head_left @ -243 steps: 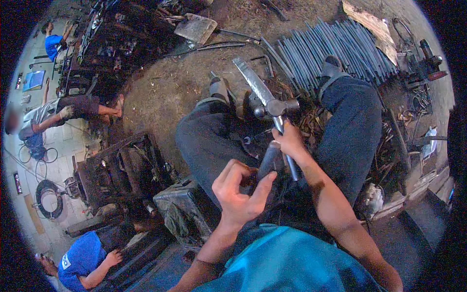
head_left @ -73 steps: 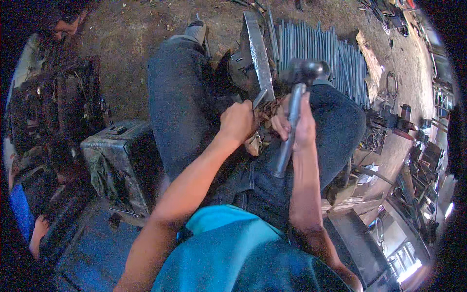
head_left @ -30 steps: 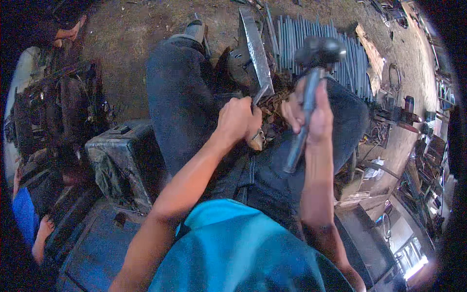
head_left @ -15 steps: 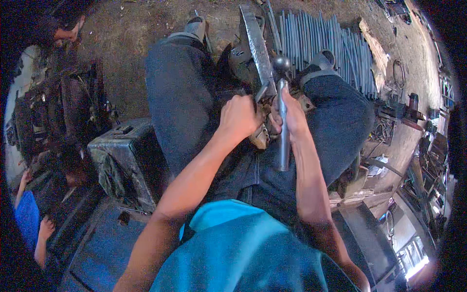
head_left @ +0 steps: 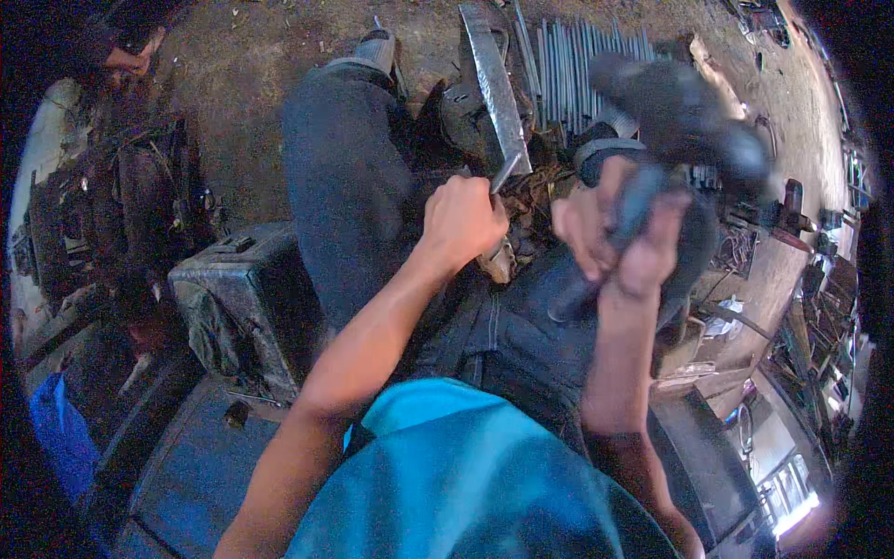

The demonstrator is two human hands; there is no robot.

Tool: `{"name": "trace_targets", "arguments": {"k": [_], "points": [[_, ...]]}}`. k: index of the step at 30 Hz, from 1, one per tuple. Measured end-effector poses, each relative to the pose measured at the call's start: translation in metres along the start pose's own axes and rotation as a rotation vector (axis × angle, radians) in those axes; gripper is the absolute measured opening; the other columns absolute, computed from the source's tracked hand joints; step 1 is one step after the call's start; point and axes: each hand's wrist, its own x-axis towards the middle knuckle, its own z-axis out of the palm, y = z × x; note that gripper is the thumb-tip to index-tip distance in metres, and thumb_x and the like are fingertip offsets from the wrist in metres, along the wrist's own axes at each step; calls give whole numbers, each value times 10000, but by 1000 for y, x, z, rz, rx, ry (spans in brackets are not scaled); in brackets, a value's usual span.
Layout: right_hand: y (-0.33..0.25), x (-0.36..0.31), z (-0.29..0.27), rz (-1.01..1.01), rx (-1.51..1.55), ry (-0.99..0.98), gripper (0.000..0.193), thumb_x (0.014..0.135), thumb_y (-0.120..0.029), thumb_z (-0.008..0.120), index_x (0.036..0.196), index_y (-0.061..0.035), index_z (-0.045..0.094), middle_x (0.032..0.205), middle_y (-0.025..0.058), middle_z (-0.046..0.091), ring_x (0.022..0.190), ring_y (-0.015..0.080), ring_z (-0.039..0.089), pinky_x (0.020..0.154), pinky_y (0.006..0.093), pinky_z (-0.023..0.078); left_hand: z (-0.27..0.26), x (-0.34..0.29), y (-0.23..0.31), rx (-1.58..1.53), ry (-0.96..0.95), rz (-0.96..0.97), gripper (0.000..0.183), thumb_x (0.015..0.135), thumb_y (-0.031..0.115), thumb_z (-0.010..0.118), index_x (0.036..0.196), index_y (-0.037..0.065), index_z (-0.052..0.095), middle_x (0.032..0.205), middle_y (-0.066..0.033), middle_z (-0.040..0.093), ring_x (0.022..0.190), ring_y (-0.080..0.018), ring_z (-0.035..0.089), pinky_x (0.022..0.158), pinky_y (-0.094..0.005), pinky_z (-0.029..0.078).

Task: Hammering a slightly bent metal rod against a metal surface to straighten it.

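My left hand point(head_left: 461, 222) is closed round a short metal bar point(head_left: 506, 173), whose end pokes up past the thumb against the lower end of a blade. That long, hammer-marked steel blade point(head_left: 494, 88) lies pointing away from me between my feet. My right hand point(head_left: 638, 256), blurred by motion, wraps the handle of a hammer point(head_left: 736, 154) over my right thigh. The hammer's head is badly smeared, up and to the right of the hand. Under the blade's near end, a worn wooden block point(head_left: 500, 263) shows in part.
Beyond my right foot lies a row of thin metal rods point(head_left: 582, 74). A dark metal box point(head_left: 237, 279) stands left of my left leg. Farther left are another person's blue garment point(head_left: 60, 433) and dark machinery point(head_left: 140, 196). Metal scraps point(head_left: 736, 247) and a board point(head_left: 796, 289) are on the right.
My right hand has swung the hammer up and to the right, away from the blade's near end. My left hand and the blade stay nearly still. The other person's hands at left have moved.
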Motion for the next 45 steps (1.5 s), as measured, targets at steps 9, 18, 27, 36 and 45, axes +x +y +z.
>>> {"name": "trace_targets", "arguments": {"k": [9, 18, 27, 36, 45], "points": [[76, -1, -45, 369, -103, 525, 455, 957, -499, 427, 748, -98, 468, 479, -4, 381, 354, 115, 377, 403, 282, 377, -9, -2, -8, -33, -25, 11, 229, 781, 233, 643, 855, 19, 674, 748, -241, 640, 748, -427, 625, 727, -506, 514], [-39, 6, 14, -160, -53, 26, 499, 954, -570, 349, 821, -96, 432, 435, -31, 357, 322, 116, 338, 588, 293, 398, -5, 0, -1, 7, 2, -37, 244, 769, 241, 648, 786, -2, 665, 743, -236, 643, 746, -415, 634, 721, -499, 514], [94, 0, -21, 472, -344, 480, 367, 954, -437, 491, 797, -105, 496, 543, -23, 455, 404, 87, 429, 356, 257, 347, -3, -1, -13, 76, 112, -18, 180, 749, 171, 653, 778, -6, 672, 765, -265, 636, 759, -416, 642, 716, -474, 529], [4, 14, 21, 115, -156, 198, 521, 959, -551, 350, 825, -60, 460, 434, 2, 369, 307, 139, 369, 515, 315, 401, -10, -3, -8, -62, 89, 55, 205, 762, 222, 669, 813, 23, 672, 758, -239, 643, 719, -407, 636, 684, -480, 522], [26, 1, 0, 69, -32, 82, 533, 945, -603, 314, 789, -103, 415, 455, -9, 382, 324, 133, 375, 502, 323, 409, 2, 0, -3, -45, -3, 43, 193, 751, 185, 648, 787, -5, 653, 748, -251, 638, 728, -424, 631, 711, -493, 519]]}}
